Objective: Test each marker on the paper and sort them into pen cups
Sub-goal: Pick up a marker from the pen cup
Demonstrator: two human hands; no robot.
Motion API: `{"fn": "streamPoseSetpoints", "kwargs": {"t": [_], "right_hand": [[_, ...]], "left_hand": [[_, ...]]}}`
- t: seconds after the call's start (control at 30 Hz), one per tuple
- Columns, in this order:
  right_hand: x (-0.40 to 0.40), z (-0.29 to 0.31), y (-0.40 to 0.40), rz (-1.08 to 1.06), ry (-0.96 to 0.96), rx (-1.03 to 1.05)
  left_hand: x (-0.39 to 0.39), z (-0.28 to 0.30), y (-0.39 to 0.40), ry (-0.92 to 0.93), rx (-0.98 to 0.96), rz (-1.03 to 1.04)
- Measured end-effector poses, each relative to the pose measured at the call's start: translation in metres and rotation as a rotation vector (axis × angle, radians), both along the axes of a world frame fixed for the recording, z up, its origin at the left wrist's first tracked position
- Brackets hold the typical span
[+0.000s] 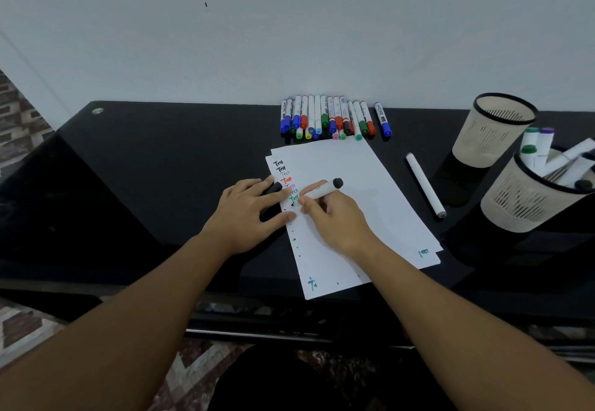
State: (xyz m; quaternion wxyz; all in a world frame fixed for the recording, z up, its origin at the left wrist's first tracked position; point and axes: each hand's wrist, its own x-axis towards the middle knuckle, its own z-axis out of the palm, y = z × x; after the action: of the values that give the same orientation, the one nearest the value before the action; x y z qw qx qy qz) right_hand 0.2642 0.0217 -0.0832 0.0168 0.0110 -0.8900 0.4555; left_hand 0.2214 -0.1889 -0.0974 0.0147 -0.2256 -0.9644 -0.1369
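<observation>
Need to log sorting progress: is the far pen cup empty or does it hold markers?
Appears empty: the far pen cup shows only bare inner wall, nothing above its rim, though its bottom is hidden. The near cup holds several markers.

Right hand (pixel 335 217) grips white marker with black end (pixel 323 189), tip down on stack of white paper sheets (pixel 351 211) near a column of coloured test words at the left edge. Left hand (pixel 249 214) rests at the sheet's left edge, black cap (pixel 273 189) between its fingers. Glossy black surface (pixel 161 159) carries a row of capped coloured markers (pixel 331 117) beyond the paper. One plain white marker (pixel 425 183) lies right of the sheets. Two beige mesh pen cups: far cup (pixel 495 130) shows no markers, near cup (pixel 531 198) holds several
</observation>
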Motion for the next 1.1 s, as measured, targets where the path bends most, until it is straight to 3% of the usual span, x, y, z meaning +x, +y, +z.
{"fn": "streamPoseSetpoints", "kwargs": {"t": [1.1], "right_hand": [[0.0018,-0.0003,0.0038,-0.026,0.03,-0.024]], "left_hand": [[0.0,-0.0019,0.0004,-0.016,0.018,0.006]]}}
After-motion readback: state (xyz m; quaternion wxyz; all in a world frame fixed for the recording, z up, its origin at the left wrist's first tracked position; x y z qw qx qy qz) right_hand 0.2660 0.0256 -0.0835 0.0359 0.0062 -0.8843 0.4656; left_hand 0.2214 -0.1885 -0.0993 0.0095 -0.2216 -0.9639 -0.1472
